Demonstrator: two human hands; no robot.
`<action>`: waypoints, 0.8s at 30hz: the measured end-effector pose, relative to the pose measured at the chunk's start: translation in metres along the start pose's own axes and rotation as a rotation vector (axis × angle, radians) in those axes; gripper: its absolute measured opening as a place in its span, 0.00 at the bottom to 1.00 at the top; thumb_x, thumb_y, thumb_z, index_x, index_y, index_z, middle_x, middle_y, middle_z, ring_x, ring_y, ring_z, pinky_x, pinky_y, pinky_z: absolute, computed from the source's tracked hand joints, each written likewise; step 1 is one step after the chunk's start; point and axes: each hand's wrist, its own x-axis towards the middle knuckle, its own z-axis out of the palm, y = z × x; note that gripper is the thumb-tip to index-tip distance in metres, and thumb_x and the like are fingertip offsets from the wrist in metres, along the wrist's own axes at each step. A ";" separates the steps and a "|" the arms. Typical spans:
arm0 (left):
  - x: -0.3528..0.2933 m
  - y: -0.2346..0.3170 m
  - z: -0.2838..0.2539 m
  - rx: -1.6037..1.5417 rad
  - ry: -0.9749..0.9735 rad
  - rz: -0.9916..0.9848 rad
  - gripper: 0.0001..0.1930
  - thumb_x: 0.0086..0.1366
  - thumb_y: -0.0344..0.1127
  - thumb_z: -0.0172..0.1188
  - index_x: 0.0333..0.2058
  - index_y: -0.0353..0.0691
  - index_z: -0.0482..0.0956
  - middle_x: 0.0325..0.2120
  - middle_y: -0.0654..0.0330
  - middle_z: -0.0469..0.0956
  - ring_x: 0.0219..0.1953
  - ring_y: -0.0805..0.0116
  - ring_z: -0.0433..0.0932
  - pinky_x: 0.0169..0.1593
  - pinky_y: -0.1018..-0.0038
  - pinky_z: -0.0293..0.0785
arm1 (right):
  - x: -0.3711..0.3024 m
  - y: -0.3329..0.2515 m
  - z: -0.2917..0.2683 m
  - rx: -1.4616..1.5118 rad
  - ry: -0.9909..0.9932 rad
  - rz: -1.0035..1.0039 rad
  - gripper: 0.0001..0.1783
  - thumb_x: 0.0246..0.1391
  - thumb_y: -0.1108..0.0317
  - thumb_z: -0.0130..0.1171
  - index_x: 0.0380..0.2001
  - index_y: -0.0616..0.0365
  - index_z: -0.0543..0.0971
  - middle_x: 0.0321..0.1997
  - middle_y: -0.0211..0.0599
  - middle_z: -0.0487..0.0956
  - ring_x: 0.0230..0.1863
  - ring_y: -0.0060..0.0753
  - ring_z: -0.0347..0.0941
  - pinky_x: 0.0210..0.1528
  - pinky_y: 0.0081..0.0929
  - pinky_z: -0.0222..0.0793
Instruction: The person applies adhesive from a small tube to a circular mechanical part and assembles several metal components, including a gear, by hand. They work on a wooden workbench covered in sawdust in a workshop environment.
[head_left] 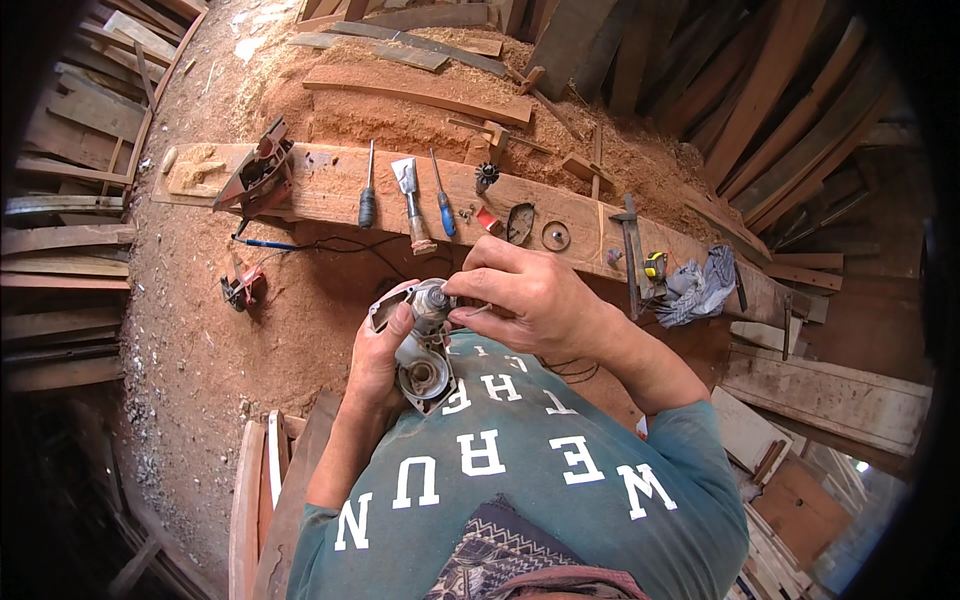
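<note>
a person looks down at their own two hands, held close to the chest over a teal shirt. the left hand (383, 352) is wrapped around a grey metal power-tool housing (422, 352), gripping it from below so its open end faces up toward the eyes. the right hand (520, 297) is curled above it, fingertips pinched on a small part at the housing's top, as for fine work.

beyond the hands a long plank worktop (330, 185) crosses a sawdust floor (200, 340). laid in a row within reach are a dark-handled screwdriver (367, 190), a chisel (412, 205), a blue-handled screwdriver (441, 197), small round parts (555, 236), a tape measure (655, 265) and a grey rag (700, 287). a red and black tool body (258, 175) rests at the plank's left end.
</note>
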 end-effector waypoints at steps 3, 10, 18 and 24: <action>-0.001 0.001 0.006 -0.006 0.040 0.010 0.37 0.74 0.52 0.75 0.70 0.35 0.72 0.52 0.51 0.87 0.46 0.61 0.89 0.50 0.63 0.89 | -0.001 0.004 0.010 -0.005 0.066 -0.017 0.15 0.58 0.69 0.78 0.48 0.59 0.89 0.49 0.49 0.86 0.48 0.53 0.89 0.48 0.43 0.87; 0.001 -0.001 0.009 -0.036 0.044 -0.040 0.34 0.74 0.50 0.75 0.68 0.35 0.75 0.50 0.52 0.88 0.45 0.63 0.89 0.48 0.65 0.89 | -0.005 0.013 0.024 0.076 0.148 0.019 0.11 0.60 0.73 0.77 0.45 0.61 0.89 0.48 0.47 0.85 0.50 0.53 0.88 0.50 0.43 0.86; 0.003 -0.003 0.013 0.098 0.100 0.000 0.29 0.77 0.54 0.71 0.61 0.34 0.80 0.47 0.54 0.88 0.44 0.65 0.89 0.46 0.67 0.88 | -0.004 0.006 0.021 -0.208 0.197 -0.088 0.10 0.59 0.74 0.76 0.44 0.60 0.88 0.42 0.39 0.85 0.41 0.44 0.87 0.41 0.38 0.85; 0.004 -0.003 0.013 0.042 0.132 0.014 0.33 0.73 0.47 0.77 0.67 0.34 0.75 0.53 0.51 0.86 0.47 0.61 0.88 0.50 0.63 0.89 | -0.006 0.003 0.017 -0.323 0.151 -0.110 0.13 0.58 0.73 0.75 0.45 0.60 0.87 0.47 0.40 0.88 0.46 0.43 0.87 0.45 0.38 0.87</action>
